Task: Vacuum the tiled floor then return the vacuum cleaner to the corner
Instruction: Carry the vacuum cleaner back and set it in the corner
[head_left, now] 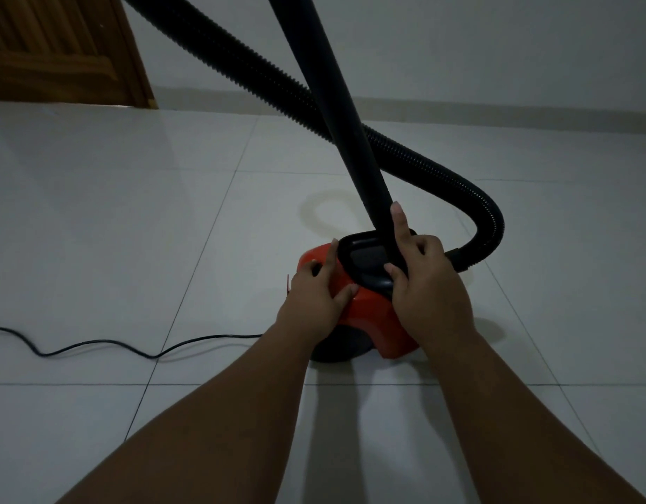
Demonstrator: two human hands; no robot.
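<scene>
Pale tiled floor (132, 231) filled most of the view, running up to a plain light wall (496, 49) with a low skirting (496, 110) along its foot. Top left stood a brown wooden door (52, 49).

And there was the machine: a black ribbed hose (441, 169) swept down from the upper left, looped round on the right and plugged into the far side of the body. Crossing in front of it, a smooth black wand (332, 103) slanted down from the top edge to the top of the machine.

The red vacuum cleaner (372, 314) sat on the floor at mid-frame, out on the open tiles and well apart from the wall, its black handle (361, 245) on top. A thin black cord (96, 343) snaked off across the tiles to the left edge.

Both bare arms were stretched forward. The right hand (427, 285) gripped the wand's lower end, forefinger straight up along it, thumb and other fingers curled round. The left hand (316, 292) rested spread on the red casing, one fingertip touching the handle's rim and holding nothing.
</scene>
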